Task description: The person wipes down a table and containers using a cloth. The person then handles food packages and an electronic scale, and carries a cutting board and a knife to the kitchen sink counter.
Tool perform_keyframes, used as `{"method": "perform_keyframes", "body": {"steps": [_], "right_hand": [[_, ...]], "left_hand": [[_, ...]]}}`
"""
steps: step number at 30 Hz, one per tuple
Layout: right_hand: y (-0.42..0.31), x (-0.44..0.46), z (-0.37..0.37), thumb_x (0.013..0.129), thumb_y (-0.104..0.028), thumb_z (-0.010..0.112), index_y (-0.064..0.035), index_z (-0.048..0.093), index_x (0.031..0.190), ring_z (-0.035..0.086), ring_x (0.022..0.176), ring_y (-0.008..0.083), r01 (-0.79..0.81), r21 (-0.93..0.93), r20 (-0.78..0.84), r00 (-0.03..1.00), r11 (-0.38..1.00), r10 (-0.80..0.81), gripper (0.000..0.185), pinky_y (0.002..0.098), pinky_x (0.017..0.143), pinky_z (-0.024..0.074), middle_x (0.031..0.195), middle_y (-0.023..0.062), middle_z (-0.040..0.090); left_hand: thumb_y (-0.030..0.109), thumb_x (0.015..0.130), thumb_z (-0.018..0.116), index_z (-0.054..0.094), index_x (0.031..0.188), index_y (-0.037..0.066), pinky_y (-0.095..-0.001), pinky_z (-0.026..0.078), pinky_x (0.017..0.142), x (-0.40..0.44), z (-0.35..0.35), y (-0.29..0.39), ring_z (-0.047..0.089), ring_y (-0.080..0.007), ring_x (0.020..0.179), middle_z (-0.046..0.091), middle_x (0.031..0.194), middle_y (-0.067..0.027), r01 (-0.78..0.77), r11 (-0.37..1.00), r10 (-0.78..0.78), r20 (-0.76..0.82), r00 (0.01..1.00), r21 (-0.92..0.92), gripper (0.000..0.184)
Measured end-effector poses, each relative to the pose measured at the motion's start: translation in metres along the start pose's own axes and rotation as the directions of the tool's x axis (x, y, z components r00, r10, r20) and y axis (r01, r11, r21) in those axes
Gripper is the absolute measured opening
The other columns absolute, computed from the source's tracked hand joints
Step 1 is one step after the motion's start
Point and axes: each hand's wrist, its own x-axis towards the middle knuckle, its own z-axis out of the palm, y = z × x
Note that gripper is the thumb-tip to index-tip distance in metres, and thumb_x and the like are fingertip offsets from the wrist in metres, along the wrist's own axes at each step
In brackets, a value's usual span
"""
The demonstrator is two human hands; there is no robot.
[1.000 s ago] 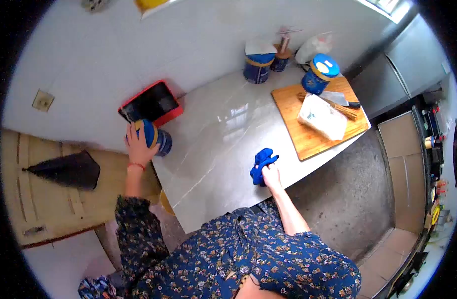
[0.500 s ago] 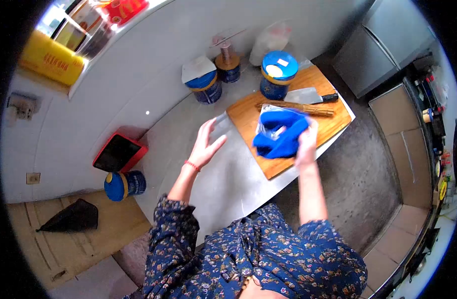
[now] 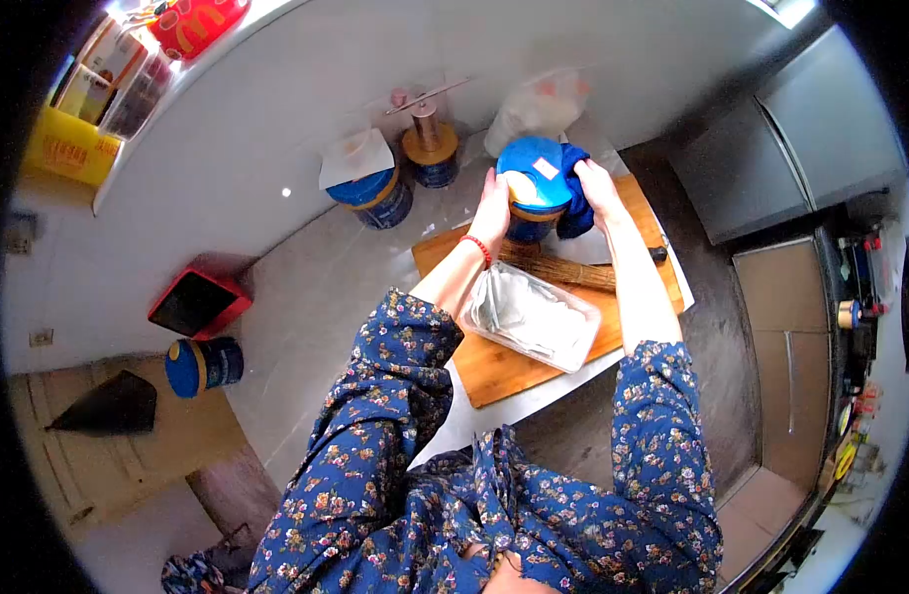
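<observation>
At the cutting board, my left hand clasps the lidded tub, my right hand clamps cloth against it: likely wiping, next needing steady bracing.

Red packet, upper left: yellow arched "M", the McDonald's sign. Yellow box, below it: line of darker characters, too blurred to read. Blue-lidded tub, upper centre: small white-and-red label on lid, illegible. Tub on its side, left: pale lettering on wall, illegible.
</observation>
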Motion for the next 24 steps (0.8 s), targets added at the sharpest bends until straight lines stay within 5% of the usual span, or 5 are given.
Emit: {"method": "perform_keyframes", "body": {"steps": [7,11,15,21,24], "right_hand": [[-0.058,-0.057,0.043,0.085,-0.02,0.055,0.0001,0.061,0.104,0.058,0.078,0.013,0.214,-0.114,0.067,0.976,0.97,-0.208,0.028,0.0283,0.072,0.0473,0.09,0.0066,0.065],[-0.079,-0.152,0.111,0.082,-0.018,0.059,-0.0012,0.06,0.104,0.062,0.089,0.0298,0.505,-0.338,0.111,0.859,0.794,-0.5,0.027,0.036,0.081,0.0476,0.097,0.0188,0.063],[-0.066,-0.233,0.178,0.084,-0.013,0.059,-0.0003,0.06,0.101,0.061,0.087,0.0236,0.361,-0.126,0.248,0.913,0.924,-0.323,0.022,0.0336,0.079,0.0472,0.094,0.0145,0.062],[0.043,-0.33,0.276,0.083,-0.015,0.055,-0.0003,0.06,0.086,0.054,0.06,0.0131,0.145,-0.192,0.416,0.908,0.971,-0.053,0.016,0.0299,0.055,0.0442,0.069,0.0055,0.059],[0.09,-0.373,0.305,0.083,-0.015,0.054,0.0005,0.06,0.087,0.057,0.072,0.0144,0.021,-0.205,0.422,0.904,0.979,0.069,0.017,0.0315,0.064,0.0456,0.076,0.0103,0.059]], "left_hand": [[0.041,0.1,0.031,0.017,0.147,0.018,-0.0419,0.031,0.105,-0.066,-0.007,0.058,0.032,-0.0202,0.132,0.03,0.147,-0.0049,-0.24,0.967,0.247,-0.091,0.965,0.079,0.054],[0.038,0.099,0.034,0.026,0.144,0.017,-0.0408,0.038,0.099,-0.166,-0.06,0.078,0.039,-0.0168,0.125,0.038,0.14,-0.0033,-0.352,0.908,0.382,-0.101,0.919,0.227,0.05],[0.029,0.1,0.037,0.026,0.144,0.009,-0.0346,0.036,0.103,-0.291,-0.099,0.082,0.04,-0.0189,0.126,0.039,0.14,-0.0072,-0.23,0.938,0.311,-0.337,0.889,0.259,0.049],[0.019,0.097,0.043,0.032,0.139,-0.002,-0.0359,0.03,0.107,-0.43,-0.197,0.01,0.039,-0.0264,0.129,0.04,0.14,-0.019,-0.098,0.914,0.331,-0.586,0.74,0.393,0.048],[0.021,0.097,0.043,0.034,0.138,-0.003,-0.0363,0.032,0.106,-0.464,-0.25,-0.03,0.041,-0.0284,0.127,0.042,0.137,-0.0207,-0.037,0.914,0.297,-0.604,0.739,0.404,0.048]]}}
